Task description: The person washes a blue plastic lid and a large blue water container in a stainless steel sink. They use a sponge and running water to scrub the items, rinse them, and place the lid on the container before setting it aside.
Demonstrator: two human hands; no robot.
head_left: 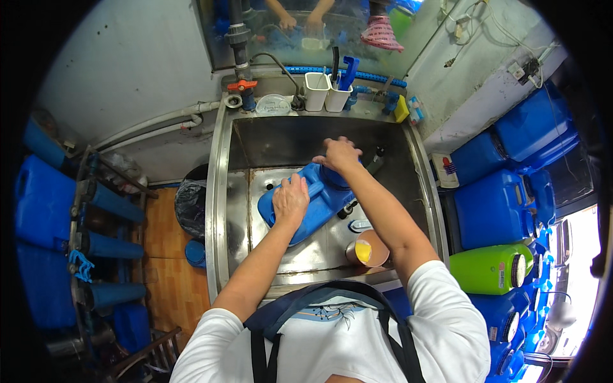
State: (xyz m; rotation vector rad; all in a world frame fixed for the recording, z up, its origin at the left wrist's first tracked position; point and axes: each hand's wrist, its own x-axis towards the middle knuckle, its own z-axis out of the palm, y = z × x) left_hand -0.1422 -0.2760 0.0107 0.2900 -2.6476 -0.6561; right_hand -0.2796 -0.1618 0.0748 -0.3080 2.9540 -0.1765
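Both of your hands were on the blue jerrycan (319, 201), which lay on its side in the steel sink (220, 191), its long axis slanting from near-left up to far-right. Your left hand (290, 199) pressed flat, fingers spread, on the can's middle. Your right hand (338, 154) closed around the capped neck at the far end, so that hand was nearer the opening. A brown cup (368, 249) sat near the can, toward you.

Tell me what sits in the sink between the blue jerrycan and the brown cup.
In the head view, a small pale cap-like piece lies on the sink floor between the blue jerrycan and the brown cup.
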